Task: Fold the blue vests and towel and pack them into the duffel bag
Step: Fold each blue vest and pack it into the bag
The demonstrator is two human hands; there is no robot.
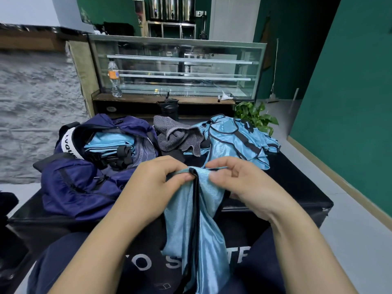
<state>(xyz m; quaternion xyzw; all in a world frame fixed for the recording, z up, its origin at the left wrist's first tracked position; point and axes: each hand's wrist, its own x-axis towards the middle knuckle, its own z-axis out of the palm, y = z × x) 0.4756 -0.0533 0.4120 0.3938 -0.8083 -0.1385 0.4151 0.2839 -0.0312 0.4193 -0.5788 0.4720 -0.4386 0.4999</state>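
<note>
A light blue vest with black trim hangs from both my hands over the table's front edge. My left hand pinches its top edge at the black trim. Just to the right, my right hand pinches the same edge. The navy duffel bag lies open on the left of the table, with folded blue vests stacked inside. A grey towel lies crumpled at the middle back. More unfolded blue vests are piled at the back right.
The black table has white lettering on its front. Behind it stand a black bottle, a glass display case with a plastic bottle beside it, and a green plant. A green wall runs along the right.
</note>
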